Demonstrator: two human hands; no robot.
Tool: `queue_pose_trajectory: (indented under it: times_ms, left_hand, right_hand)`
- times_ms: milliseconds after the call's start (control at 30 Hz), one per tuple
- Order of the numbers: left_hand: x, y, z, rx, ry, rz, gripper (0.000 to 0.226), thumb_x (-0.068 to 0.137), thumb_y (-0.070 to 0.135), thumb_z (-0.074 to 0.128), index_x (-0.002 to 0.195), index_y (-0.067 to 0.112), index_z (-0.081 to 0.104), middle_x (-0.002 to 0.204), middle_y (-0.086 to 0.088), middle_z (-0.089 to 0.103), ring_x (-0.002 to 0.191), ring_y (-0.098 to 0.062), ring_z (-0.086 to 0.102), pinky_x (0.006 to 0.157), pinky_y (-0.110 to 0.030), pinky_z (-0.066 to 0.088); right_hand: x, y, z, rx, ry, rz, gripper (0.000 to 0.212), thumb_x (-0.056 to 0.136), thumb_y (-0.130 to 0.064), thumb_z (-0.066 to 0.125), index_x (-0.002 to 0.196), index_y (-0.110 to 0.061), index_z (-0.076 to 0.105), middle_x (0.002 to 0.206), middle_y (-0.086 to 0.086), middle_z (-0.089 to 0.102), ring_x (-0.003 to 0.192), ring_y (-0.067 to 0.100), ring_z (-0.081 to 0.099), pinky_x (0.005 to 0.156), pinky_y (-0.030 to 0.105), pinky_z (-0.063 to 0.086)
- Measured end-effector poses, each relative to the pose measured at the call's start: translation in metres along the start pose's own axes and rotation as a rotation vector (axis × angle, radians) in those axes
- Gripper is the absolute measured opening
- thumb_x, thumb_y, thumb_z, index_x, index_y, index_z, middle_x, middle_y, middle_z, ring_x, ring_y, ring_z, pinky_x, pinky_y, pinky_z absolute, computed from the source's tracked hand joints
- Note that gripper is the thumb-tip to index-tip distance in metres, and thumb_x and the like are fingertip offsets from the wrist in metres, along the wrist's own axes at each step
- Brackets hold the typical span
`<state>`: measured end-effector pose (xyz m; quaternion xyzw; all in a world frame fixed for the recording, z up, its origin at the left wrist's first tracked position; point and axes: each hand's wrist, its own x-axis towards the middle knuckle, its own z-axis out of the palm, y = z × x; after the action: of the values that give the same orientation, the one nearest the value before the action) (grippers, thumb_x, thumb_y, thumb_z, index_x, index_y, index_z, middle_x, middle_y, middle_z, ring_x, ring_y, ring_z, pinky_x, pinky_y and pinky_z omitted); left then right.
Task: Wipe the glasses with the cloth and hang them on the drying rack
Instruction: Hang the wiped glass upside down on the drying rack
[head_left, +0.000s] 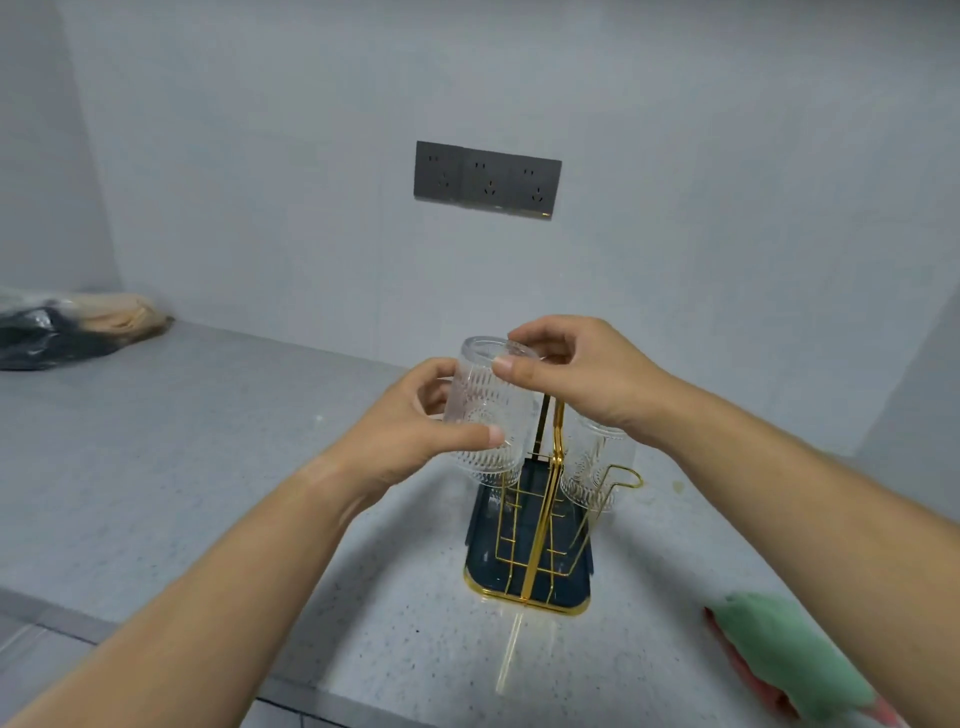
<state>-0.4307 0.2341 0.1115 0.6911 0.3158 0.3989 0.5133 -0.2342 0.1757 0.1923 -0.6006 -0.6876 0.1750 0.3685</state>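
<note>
Wall (675, 156): grey, filling the upper half of the frame.
Counter (182, 467): speckled grey, running across the lower half.
Rack (527, 535): gold wire on a dark tray, standing at lower centre of the frame.
Cloth (789, 660): green over a pink layer, lying at lower right, well apart from both hands.
Bundle (67, 327): dark and beige, sitting at the left edge against the wall.
Sockets (487, 178): grey plate, sitting on the wall at upper centre.
Left hand (415, 431): wrapping thumb and fingers round the middle of glass 1.
Right hand (576, 374): pinching the top end of glass 1.
Glass 1 (480, 410): clear, ribbed, being held slightly tilted just above the rack's left side.
Glass 2 (592, 467): hanging on the rack's right side, partly hidden by the right wrist.
</note>
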Motion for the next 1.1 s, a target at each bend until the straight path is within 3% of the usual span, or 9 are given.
queue_pose_trajectory:
  times_ms: [167, 233, 333, 433, 567, 733, 867, 1100]
  left_hand:
    - [-0.009, -0.023, 0.002, -0.007, -0.038, -0.053, 0.079, 0.059, 0.026, 0.101, 0.129, 0.027, 0.063, 0.121, 0.002, 0.078, 0.118, -0.016, 0.071, 0.112, -0.05, 0.051]
    - [-0.011, -0.031, 0.006, -0.003, -0.039, -0.071, 0.073, 0.067, 0.019, 0.099, 0.129, 0.026, 0.062, 0.12, 0.001, 0.078, 0.117, -0.016, 0.071, 0.113, -0.05, 0.05]
    - [-0.014, -0.045, 0.013, 0.007, -0.042, -0.079, 0.077, 0.061, 0.028, 0.099, 0.128, 0.029, 0.061, 0.121, 0.002, 0.076, 0.118, -0.018, 0.071, 0.112, -0.052, 0.05]
    - [-0.014, -0.054, 0.019, 0.017, -0.054, -0.084, 0.079, 0.058, 0.033, 0.098, 0.128, 0.031, 0.06, 0.124, 0.003, 0.075, 0.119, -0.018, 0.07, 0.112, -0.052, 0.051]
    - [-0.014, -0.062, 0.02, 0.053, -0.066, -0.088, 0.079, 0.062, 0.029, 0.097, 0.131, 0.031, 0.058, 0.126, 0.004, 0.073, 0.119, -0.015, 0.069, 0.112, -0.048, 0.051]
    - [-0.014, -0.069, 0.02, 0.077, -0.068, -0.108, 0.079, 0.061, 0.031, 0.097, 0.13, 0.032, 0.059, 0.124, 0.004, 0.074, 0.119, -0.015, 0.069, 0.113, -0.048, 0.05]
    - [-0.015, -0.072, 0.021, 0.071, -0.07, -0.114, 0.082, 0.059, 0.035, 0.097, 0.131, 0.032, 0.058, 0.124, 0.004, 0.074, 0.119, -0.016, 0.07, 0.113, -0.048, 0.05]
    - [-0.017, -0.064, 0.019, 0.097, -0.116, -0.168, 0.072, 0.078, 0.014, 0.093, 0.135, 0.031, 0.052, 0.125, 0.002, 0.073, 0.121, -0.015, 0.067, 0.109, -0.04, 0.052]
  right_hand:
    - [-0.002, 0.007, 0.01, -0.156, -0.098, -0.003, 0.057, 0.082, -0.052, 0.078, 0.129, -0.021, 0.065, 0.113, -0.008, 0.068, 0.097, 0.006, 0.066, 0.093, 0.031, 0.054]
    - [-0.004, 0.011, 0.014, -0.229, -0.126, -0.004, 0.07, 0.08, -0.058, 0.077, 0.136, -0.021, 0.059, 0.117, -0.008, 0.065, 0.102, 0.008, 0.064, 0.099, 0.033, 0.053]
    - [-0.009, 0.016, 0.018, -0.41, -0.148, -0.021, 0.08, 0.07, -0.075, 0.067, 0.136, -0.031, 0.057, 0.124, -0.012, 0.065, 0.119, 0.011, 0.06, 0.113, 0.044, 0.041]
    - [-0.013, 0.022, 0.018, -0.504, -0.162, -0.019, 0.069, 0.079, -0.071, 0.068, 0.138, -0.036, 0.055, 0.126, -0.015, 0.062, 0.129, 0.013, 0.051, 0.118, 0.045, 0.031]
    - [-0.016, 0.028, 0.019, -0.54, -0.151, -0.036, 0.067, 0.082, -0.069, 0.067, 0.14, -0.039, 0.05, 0.117, -0.023, 0.058, 0.128, 0.01, 0.045, 0.112, 0.037, 0.021]
    - [-0.015, 0.028, 0.022, -0.588, -0.156, -0.039, 0.068, 0.083, -0.067, 0.067, 0.142, -0.038, 0.049, 0.119, -0.022, 0.061, 0.13, 0.008, 0.042, 0.108, 0.031, 0.014]
    - [-0.016, 0.024, 0.023, -0.616, -0.157, -0.037, 0.067, 0.084, -0.066, 0.067, 0.142, -0.037, 0.05, 0.122, -0.02, 0.062, 0.131, 0.008, 0.042, 0.114, 0.035, 0.013]
    - [-0.018, 0.021, 0.024, -0.618, -0.159, -0.037, 0.065, 0.085, -0.066, 0.066, 0.142, -0.037, 0.051, 0.124, -0.019, 0.063, 0.134, 0.009, 0.041, 0.12, 0.04, 0.009]
